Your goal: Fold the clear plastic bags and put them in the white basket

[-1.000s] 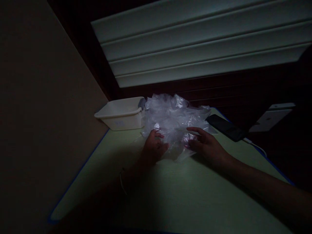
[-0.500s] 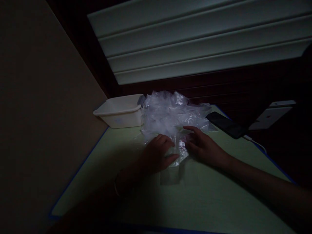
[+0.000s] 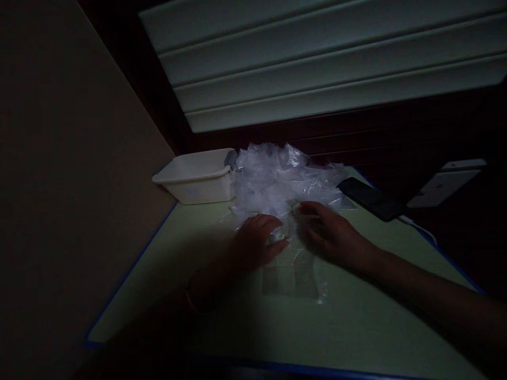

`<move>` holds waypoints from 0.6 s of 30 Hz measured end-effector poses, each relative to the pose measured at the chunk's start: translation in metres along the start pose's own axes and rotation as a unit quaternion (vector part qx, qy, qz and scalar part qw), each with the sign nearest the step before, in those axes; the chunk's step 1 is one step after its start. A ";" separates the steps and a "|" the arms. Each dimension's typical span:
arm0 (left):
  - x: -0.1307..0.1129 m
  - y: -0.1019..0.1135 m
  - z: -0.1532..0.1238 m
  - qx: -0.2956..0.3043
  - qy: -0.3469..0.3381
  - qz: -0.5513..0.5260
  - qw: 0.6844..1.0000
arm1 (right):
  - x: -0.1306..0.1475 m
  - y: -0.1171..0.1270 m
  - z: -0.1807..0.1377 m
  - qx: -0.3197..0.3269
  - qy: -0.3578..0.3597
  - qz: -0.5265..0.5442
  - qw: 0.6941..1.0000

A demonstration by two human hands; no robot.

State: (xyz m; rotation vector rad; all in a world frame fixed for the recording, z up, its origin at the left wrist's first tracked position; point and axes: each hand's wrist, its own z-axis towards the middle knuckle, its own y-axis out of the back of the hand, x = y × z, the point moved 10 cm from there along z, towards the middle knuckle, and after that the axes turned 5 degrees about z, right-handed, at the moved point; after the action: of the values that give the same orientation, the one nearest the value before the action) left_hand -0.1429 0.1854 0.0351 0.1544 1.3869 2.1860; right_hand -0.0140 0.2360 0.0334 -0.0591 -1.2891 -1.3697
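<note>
In dim light, a clear plastic bag (image 3: 291,277) lies mostly flat on the table in front of me. My left hand (image 3: 257,240) rests at its left side, thumb and fingers apart around a small shiny fold of plastic, not visibly gripping it. My right hand (image 3: 328,232) is at the bag's upper right, index finger stretched along the far end and the other fingers loosely bent and partly blurred. Just beyond both hands rises a heap of crumpled clear plastic bags (image 3: 273,177).
An off-white plastic bin (image 3: 202,188) stands left of the heap, near the wall. To the right a dark phone (image 3: 370,199) lies with a white cable (image 3: 420,229) plugged in. The pale green table (image 3: 356,327) has a blue edge. A white box (image 3: 439,187) shows beyond its right side.
The shiny crumpled plastic between my hands now lies flatter and reaches farther toward me. My right hand has shifted slightly right; my left hand has barely moved.
</note>
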 end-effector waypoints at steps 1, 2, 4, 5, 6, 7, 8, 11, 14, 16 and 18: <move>0.000 0.000 0.001 -0.009 -0.003 -0.003 1.000 | 0.003 0.000 0.000 0.004 0.011 -0.016 1.000; 0.000 0.000 0.002 -0.017 -0.007 -0.010 1.000 | 0.006 -0.001 0.000 0.010 0.020 -0.032 0.999; 0.000 0.003 0.004 -0.041 -0.013 -0.035 0.998 | 0.011 -0.003 0.000 0.028 0.027 -0.056 0.998; 0.001 0.006 0.005 -0.055 -0.010 -0.052 0.997 | 0.012 -0.004 0.000 0.040 0.025 -0.063 0.997; 0.002 0.009 0.006 -0.066 0.000 -0.070 0.995 | 0.013 -0.007 0.000 0.054 0.022 -0.069 0.996; 0.005 0.013 0.007 -0.076 0.019 -0.088 0.993 | 0.014 -0.009 -0.001 0.067 0.020 -0.075 0.995; 0.010 0.015 0.007 -0.081 0.048 -0.104 0.990 | 0.014 -0.012 -0.002 0.081 0.019 -0.082 0.993; 0.029 0.016 0.005 -0.065 0.169 -0.165 0.969 | 0.015 -0.018 -0.004 0.104 0.026 -0.105 0.989; 0.045 0.010 0.000 -0.057 0.255 -0.249 0.933 | 0.018 -0.019 -0.003 0.113 0.033 -0.119 0.986; 0.054 0.008 -0.002 -0.068 0.277 -0.297 0.911 | 0.022 -0.021 -0.002 0.128 0.034 -0.120 0.984; 0.064 0.005 -0.003 -0.079 0.295 -0.331 0.893 | 0.026 -0.021 -0.001 0.141 0.034 -0.116 0.983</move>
State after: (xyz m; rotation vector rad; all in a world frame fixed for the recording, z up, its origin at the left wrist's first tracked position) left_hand -0.2007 0.2131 0.0261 -0.9792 1.2714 1.7822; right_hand -0.0364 0.2113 0.0377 0.3385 -1.4534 -1.3574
